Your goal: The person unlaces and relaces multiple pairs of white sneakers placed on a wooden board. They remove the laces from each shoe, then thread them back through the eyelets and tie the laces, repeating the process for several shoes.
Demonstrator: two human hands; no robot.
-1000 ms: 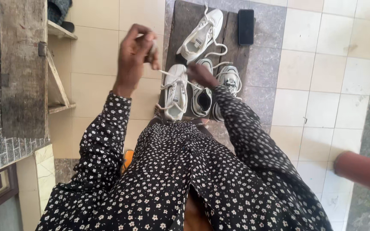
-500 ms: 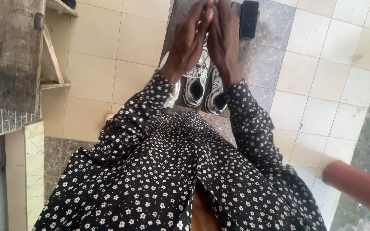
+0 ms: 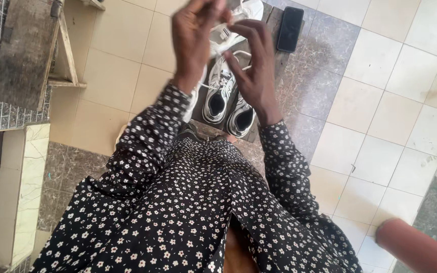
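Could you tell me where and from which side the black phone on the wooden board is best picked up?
The black phone lies flat on the wooden board, just right of the white shoes. I would probably pinch it across its two long edges, coming from above and from the right, where open tiled floor gives the fingers room; the shoes and both raised hands crowd its left side.

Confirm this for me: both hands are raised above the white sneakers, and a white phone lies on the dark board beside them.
Not quite. The phone is black, not white; the head view shows it. The rest stands: the left hand and right hand are raised above the white sneakers, and the phone lies on the dark board beside them.
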